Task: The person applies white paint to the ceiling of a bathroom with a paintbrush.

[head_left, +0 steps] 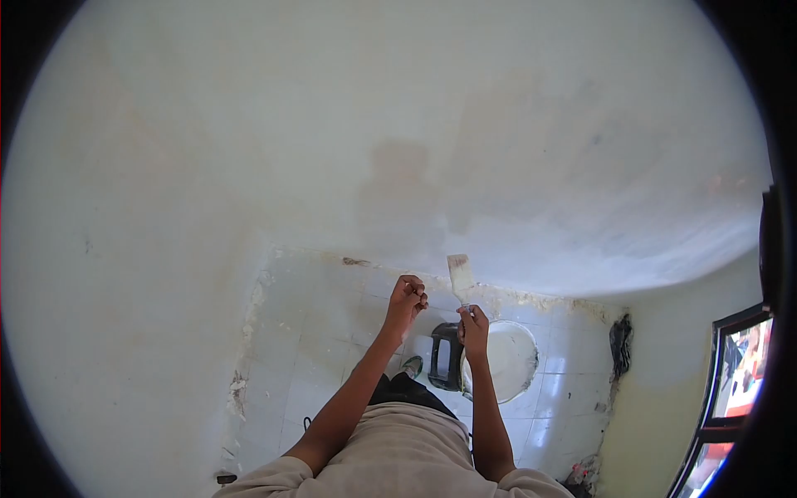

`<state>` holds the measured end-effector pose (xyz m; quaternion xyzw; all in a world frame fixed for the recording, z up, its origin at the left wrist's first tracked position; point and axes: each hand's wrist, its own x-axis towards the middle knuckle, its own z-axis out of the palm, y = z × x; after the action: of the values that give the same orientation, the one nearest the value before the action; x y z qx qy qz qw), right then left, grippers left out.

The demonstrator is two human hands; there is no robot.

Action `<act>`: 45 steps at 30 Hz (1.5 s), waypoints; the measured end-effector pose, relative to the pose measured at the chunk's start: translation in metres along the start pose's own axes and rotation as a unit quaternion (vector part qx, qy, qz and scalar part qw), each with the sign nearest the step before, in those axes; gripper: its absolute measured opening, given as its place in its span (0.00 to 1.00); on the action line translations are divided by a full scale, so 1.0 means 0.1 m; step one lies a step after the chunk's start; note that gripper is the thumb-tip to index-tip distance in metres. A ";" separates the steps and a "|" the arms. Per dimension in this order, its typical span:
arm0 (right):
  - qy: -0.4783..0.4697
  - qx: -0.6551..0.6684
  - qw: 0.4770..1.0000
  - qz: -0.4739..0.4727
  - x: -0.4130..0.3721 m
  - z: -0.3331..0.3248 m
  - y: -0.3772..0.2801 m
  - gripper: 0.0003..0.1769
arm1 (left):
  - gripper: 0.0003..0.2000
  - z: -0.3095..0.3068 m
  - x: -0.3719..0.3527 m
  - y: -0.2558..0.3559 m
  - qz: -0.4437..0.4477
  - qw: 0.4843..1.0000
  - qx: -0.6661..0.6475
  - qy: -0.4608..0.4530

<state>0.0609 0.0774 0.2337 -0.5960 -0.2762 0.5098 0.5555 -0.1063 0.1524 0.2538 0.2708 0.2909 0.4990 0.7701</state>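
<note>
My right hand grips the handle of a paintbrush, held upright in front of the wall. White coats its flat head, and the tip looks brownish. To the left, my left hand is raised with its fingers curled in, and nothing shows between them. Below my right hand stands a round white bucket with whitish paint inside. My right forearm partly covers its left side. A black frame-like object sits against the bucket.
A pale, patchy wall fills the view ahead. White-smeared floor tiles lie below, with crumbled plaster along the wall's base. Dark plastic hangs in the right corner, near a dark-framed window. My shoe shows beside the black object.
</note>
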 end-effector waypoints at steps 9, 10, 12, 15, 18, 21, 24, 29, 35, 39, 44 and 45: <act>-0.064 -0.002 0.997 -0.031 -0.47 0.33 -0.09 0.05 | 0.14 -0.11 -0.73 0.35 0.052 0.998 0.032 -0.005; -0.070 -0.004 0.997 -0.022 -0.57 0.33 -0.07 0.06 | 0.15 -0.13 -0.85 0.36 0.063 0.997 0.033 0.011; -0.072 -0.010 0.997 -0.015 -0.79 0.31 -0.03 0.06 | 0.14 -0.14 -1.12 0.35 0.079 0.996 0.025 0.026; -0.081 -0.018 0.997 -0.001 -1.18 0.22 0.05 0.05 | 0.13 -0.21 -1.54 0.23 0.106 0.993 0.004 0.053; -0.095 0.003 0.995 0.011 -1.55 0.02 0.29 0.06 | 0.13 -0.28 -1.99 -0.02 0.106 0.990 -0.008 0.092; -0.096 0.035 0.994 0.030 -1.85 -0.28 0.58 0.09 | 0.13 -0.31 -2.35 -0.36 0.101 0.989 -0.020 0.102; -0.056 0.030 0.997 0.041 -2.12 -0.54 0.64 0.10 | 0.13 -0.23 -2.55 -0.64 0.082 0.992 -0.038 0.091; 0.065 0.015 0.997 0.031 -2.33 -1.11 0.76 0.13 | 0.12 -0.02 -2.59 -1.08 0.056 0.993 -0.023 0.106; 0.193 -0.184 0.964 -0.021 -2.04 -2.11 0.96 0.15 | 0.16 0.15 -2.34 -1.50 0.030 0.994 0.000 0.108; 0.139 -0.212 0.967 0.025 -1.55 -2.65 1.16 0.12 | 0.14 -0.07 -1.89 -2.18 0.031 0.983 0.045 0.174; 0.066 -0.239 0.967 0.058 -0.74 -2.87 1.63 0.09 | 0.08 -0.35 -1.33 -3.12 -0.065 0.927 0.192 0.316; 0.062 -0.239 0.966 0.078 -0.60 -2.88 1.72 0.09 | 0.09 -0.38 -1.19 -3.29 -0.047 0.922 0.211 0.321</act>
<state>0.2637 -0.1260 0.0499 -0.7615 -0.3075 0.4330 0.3716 0.0280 -0.0696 0.0167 0.2384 0.6338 0.4490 0.5830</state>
